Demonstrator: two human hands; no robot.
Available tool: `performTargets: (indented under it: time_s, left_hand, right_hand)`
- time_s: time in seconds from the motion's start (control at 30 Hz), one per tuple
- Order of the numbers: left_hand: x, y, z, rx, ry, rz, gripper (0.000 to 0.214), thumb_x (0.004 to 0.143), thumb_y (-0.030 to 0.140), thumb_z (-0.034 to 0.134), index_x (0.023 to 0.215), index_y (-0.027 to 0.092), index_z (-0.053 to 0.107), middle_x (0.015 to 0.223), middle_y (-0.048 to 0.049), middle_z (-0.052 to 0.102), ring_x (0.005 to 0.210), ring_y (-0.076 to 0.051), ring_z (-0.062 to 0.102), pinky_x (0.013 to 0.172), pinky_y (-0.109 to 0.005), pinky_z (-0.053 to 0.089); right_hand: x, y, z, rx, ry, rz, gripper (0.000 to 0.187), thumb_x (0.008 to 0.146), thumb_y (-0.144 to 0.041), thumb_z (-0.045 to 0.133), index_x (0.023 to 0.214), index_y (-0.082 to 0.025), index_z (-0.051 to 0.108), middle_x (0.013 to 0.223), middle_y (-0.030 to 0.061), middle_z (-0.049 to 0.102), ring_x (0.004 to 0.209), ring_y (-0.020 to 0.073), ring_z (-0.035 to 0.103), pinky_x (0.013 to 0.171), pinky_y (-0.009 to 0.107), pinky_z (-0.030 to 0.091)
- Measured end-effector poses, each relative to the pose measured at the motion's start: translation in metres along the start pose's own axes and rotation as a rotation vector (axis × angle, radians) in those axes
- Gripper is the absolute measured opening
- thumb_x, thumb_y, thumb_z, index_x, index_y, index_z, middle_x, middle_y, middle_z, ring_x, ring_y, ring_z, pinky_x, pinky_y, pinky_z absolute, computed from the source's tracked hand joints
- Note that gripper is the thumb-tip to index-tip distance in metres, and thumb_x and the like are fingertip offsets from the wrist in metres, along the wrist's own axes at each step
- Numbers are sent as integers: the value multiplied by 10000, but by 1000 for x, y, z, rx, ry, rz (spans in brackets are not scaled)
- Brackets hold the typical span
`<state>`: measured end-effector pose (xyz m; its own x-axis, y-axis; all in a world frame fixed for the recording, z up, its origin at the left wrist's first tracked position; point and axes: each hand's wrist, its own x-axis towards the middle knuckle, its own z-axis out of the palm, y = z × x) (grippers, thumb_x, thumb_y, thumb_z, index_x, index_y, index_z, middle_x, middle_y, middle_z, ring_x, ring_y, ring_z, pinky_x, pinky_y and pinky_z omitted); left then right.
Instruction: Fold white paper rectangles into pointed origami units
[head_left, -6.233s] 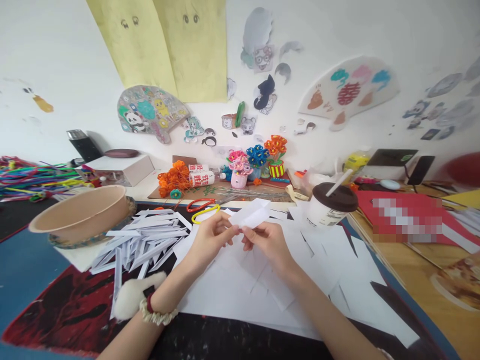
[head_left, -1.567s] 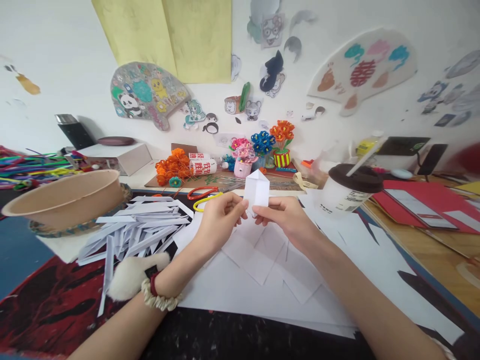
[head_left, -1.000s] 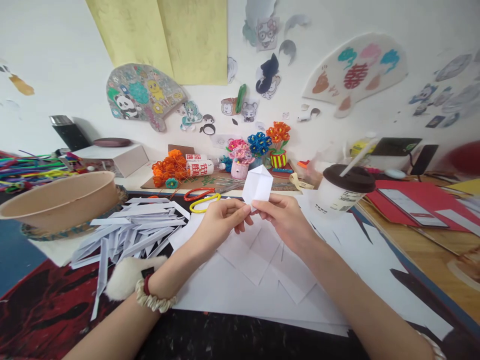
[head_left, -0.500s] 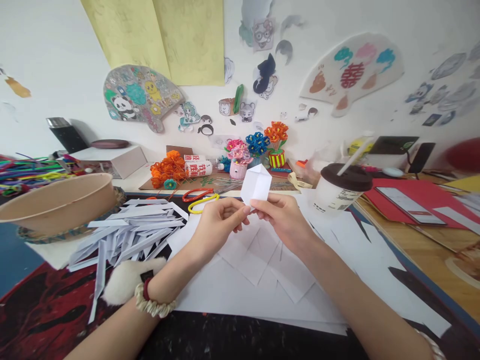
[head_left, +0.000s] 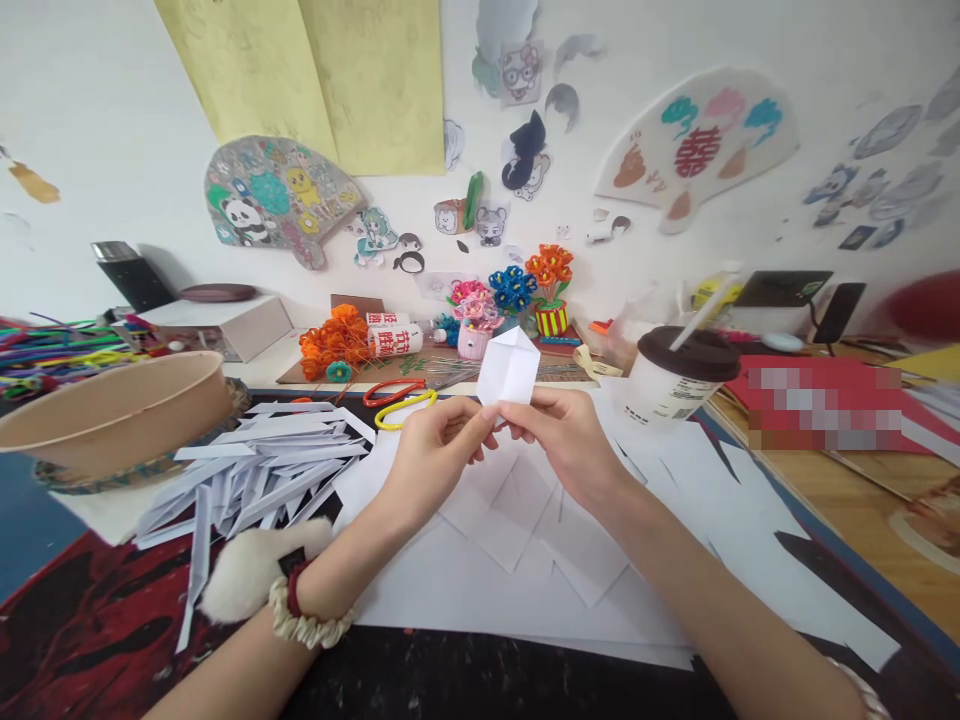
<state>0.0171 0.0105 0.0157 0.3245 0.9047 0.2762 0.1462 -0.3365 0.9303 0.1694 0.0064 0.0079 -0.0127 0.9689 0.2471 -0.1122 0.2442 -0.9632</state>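
Two hands meet above the middle of the desk point(head_left: 450, 680), and both pinch the lower edge of a small folded paper point(head_left: 508, 368). The left hand point(head_left: 431, 455) grips it from the left with thumb and fingertips closed on the bottom corner; the right hand point(head_left: 564, 440) grips it from the right in the same way. The folded paper stands upright between them, lifted clear of the desk, its top shaped to a blunt point. On the left wrist sit a cream scrunchie point(head_left: 307, 625) and a fluffy white pompom point(head_left: 244, 585).

Under the hands lie loose white sheets point(head_left: 480, 590), several overlapping at angles, with cut offcuts spreading to the right. Left of the hands is a heap of narrow folded paper strips point(head_left: 262, 470). Further left stands a tan bowl point(head_left: 112, 410). Just beyond the hands lie scissors with red and yellow handles point(head_left: 397, 400). To the right, near the right hand but apart from it, stands a paper cup point(head_left: 671, 385) with a dark lid and a straw. At the back of the desk stand small pots of craft flowers point(head_left: 517, 300) and a bunch of orange flowers point(head_left: 334, 335). Bright pipe cleaners point(head_left: 52, 345) are piled at the far left.
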Motion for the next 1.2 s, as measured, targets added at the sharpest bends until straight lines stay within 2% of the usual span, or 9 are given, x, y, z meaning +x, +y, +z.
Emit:
performTargets:
  time_s: [0.2,0.33,0.43,0.6,0.73,0.97,1.1,1.2]
  left_hand:
    - [-2,-2,-2,106,46,66,280,887,330,545,667,157,571,624,-1,585,545,-93,528,515,-196,415]
    - [-2,-2,-3,150,56,84,283,891,319,530,663,158,571,627,-1,583,547,-96,533,520,-199,414]
    - [-1,-3,-3,152,40,79,291,897,329,516,665,162,568,629,2,583,544,-97,531,523,-201,415]
    - [0,-3,-6,213,103,129,291,898,352,522,670,171,545,652,5,583,600,-113,533,574,-217,420]
    - [0,-2,-8,279,118,181,289,896,314,531,645,171,520,613,25,526,584,-106,471,572,-222,371]
    - [0,-2,-10,221,68,163,315,931,328,478,664,171,535,658,17,552,630,-112,504,603,-226,381]
    - [0,-1,-13,302,78,183,305,942,300,453,680,169,539,659,20,567,609,-105,500,592,-225,368]
    - [0,1,-13,377,114,178,317,935,272,457,640,165,501,616,29,540,572,-96,471,567,-222,344]
  right_hand:
    - [-1,0,0,11,-31,13,214,750,-308,686,588,-174,648,579,3,580,567,124,470,543,279,347]
    - [0,1,-3,25,-94,30,170,731,-325,719,670,-169,690,658,22,636,618,138,519,574,282,372]
    - [1,1,-4,14,-98,33,173,722,-336,730,714,-164,712,697,37,659,635,147,539,581,287,385]
    - [1,0,-4,23,-82,59,160,699,-324,744,703,-167,715,679,29,639,614,140,516,571,288,387]
    - [0,0,-3,26,-92,74,137,707,-301,734,707,-165,717,662,25,625,605,135,513,559,283,376]
    - [0,0,-4,42,-121,98,158,714,-316,746,701,-162,712,644,22,627,600,132,529,557,276,381]
    - [0,-2,-5,33,-117,113,191,708,-330,757,685,-148,704,610,18,612,557,115,518,511,254,361]
    - [-1,-2,-4,13,-164,163,257,701,-371,764,638,-136,681,599,27,619,495,102,502,456,243,331]
